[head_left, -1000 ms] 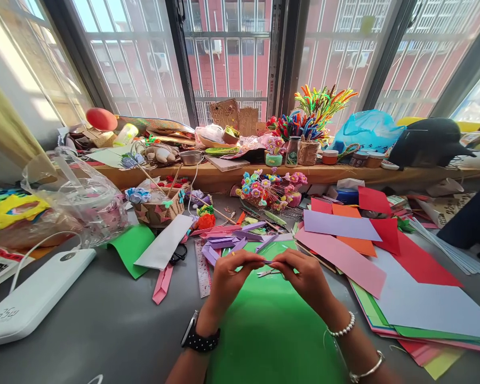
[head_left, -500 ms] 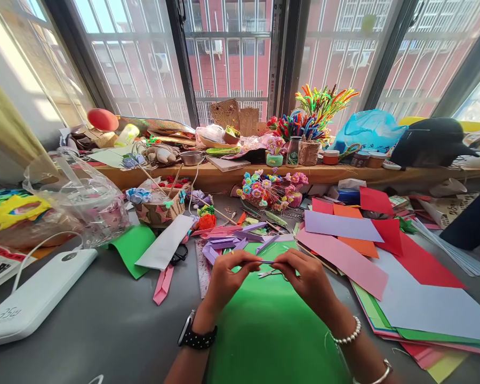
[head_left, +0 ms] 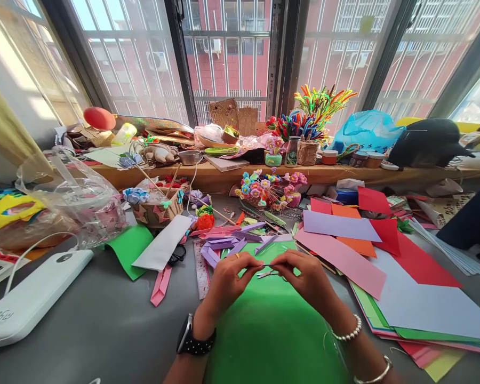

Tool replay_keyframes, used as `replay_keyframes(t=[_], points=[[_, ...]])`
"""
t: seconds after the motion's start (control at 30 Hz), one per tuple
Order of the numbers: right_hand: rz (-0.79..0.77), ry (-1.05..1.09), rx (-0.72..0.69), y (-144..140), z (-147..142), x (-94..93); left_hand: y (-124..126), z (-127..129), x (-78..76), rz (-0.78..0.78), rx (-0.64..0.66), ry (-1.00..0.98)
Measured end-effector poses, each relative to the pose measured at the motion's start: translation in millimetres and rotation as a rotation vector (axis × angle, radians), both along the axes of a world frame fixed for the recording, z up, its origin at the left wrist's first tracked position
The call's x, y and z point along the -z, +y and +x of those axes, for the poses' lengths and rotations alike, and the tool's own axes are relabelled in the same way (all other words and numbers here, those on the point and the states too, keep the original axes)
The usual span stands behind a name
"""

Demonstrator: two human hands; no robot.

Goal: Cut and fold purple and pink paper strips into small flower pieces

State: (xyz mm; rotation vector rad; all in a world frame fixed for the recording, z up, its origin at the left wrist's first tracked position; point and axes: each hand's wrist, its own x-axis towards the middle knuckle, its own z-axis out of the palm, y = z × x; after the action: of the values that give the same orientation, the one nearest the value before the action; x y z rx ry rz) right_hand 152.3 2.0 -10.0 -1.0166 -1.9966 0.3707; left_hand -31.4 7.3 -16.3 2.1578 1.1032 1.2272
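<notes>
Left of the green mat (head_left: 276,330) lies a ruler (head_left: 202,272); over the mat, the left hand (head_left: 232,274) pinches one side of a thin strip (head_left: 268,265) and the right hand (head_left: 304,273) pinches the other. The step looks like creasing or flattening the strip, and the next move calls for even pressure from both pinches.

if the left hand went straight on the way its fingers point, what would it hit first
Most likely the right hand: the left hand points towards it, across the thin strip pinched between the two. Depth is hard to judge from this one view.
</notes>
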Motion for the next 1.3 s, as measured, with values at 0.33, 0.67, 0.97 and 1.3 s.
replay_keyframes(t=[0.33, 0.67, 0.97, 1.3], points=[[-0.109, 0.048, 0.036, 6, 6, -2.2, 3, -3, -0.4, -0.005, -0.031, -0.048], [-0.056, 0.057, -0.041, 7, 5, 3.8, 0, 2, -4.1, -0.077, -0.041, -0.167], [-0.052, 0.200, -0.012, -2, -6, 2.7, 0, 17, 5.0, -0.467, 0.039, -0.812], [-0.047, 0.209, -0.064, -8, -23, 5.4, 4, 16, 8.1, -0.747, 0.044, -1.099]])
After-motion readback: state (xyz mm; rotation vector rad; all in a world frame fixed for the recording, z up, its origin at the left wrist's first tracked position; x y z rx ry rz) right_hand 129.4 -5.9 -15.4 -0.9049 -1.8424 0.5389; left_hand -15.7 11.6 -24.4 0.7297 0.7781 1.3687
